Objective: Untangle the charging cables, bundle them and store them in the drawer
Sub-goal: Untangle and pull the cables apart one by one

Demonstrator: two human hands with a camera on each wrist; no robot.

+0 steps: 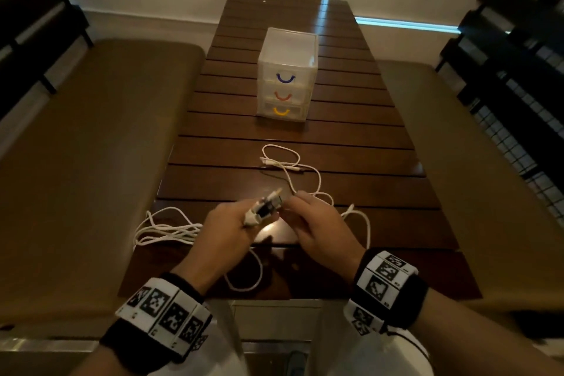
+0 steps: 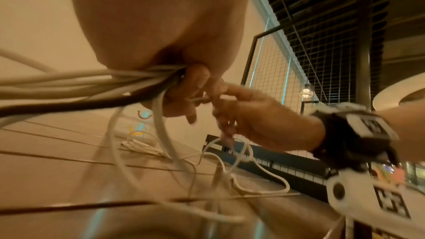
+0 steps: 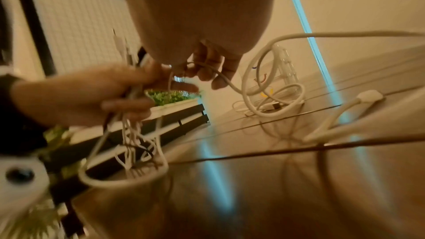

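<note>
Gathering several cable strands in a closed left hand grip, with the right hand pinching one strand, well short of the drawer unit on the counter, a hard pull could tighten remaining knots.

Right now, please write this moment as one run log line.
left hand: grips cable bundle | right hand: pinches white cable | drawers: closed
</note>
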